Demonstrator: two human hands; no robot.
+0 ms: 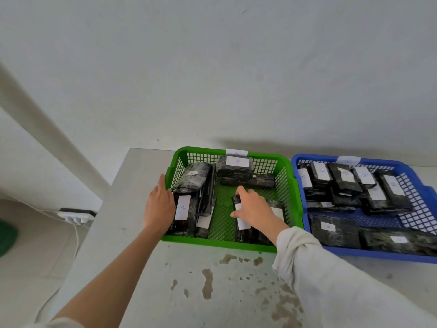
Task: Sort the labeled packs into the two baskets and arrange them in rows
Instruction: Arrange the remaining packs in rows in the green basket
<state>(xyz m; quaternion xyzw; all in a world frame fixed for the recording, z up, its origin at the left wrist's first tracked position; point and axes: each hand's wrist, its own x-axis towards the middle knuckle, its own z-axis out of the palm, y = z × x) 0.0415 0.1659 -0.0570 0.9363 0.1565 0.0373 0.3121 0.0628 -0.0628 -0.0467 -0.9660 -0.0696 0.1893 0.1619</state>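
— What do we lose here?
— The blue basket point(378, 255) is cut by the right edge. Its rim tag point(348, 160) is too blurred to read, and so are most labels on its dark packs point(343, 178). Our right hand point(254, 209) covers the top of the gripped pack point(243, 224), so its label stays unread.

— Containers?
— The green basket point(227, 243) carries a rim label point(236, 152) marked A. Inside, the rear stack point(237, 163) sits at the back wall, A label up. A tilted pack point(192, 177) leans at left rear. The A-labelled pack point(183, 208) lies along the left wall with others beside it, and there is bare mesh mid-floor. The blue basket sits just beside it on the right and is fuller: a back row, and two packs lying across the front.

— Hands?
— Our left hand point(159, 207) rests on the green basket's left wall, fingers straight and together, holding nothing. The right hand reaches in from front right, fingers curled over the gripped pack's far end, thumb on its left side. That pack lies at the green basket's front right.
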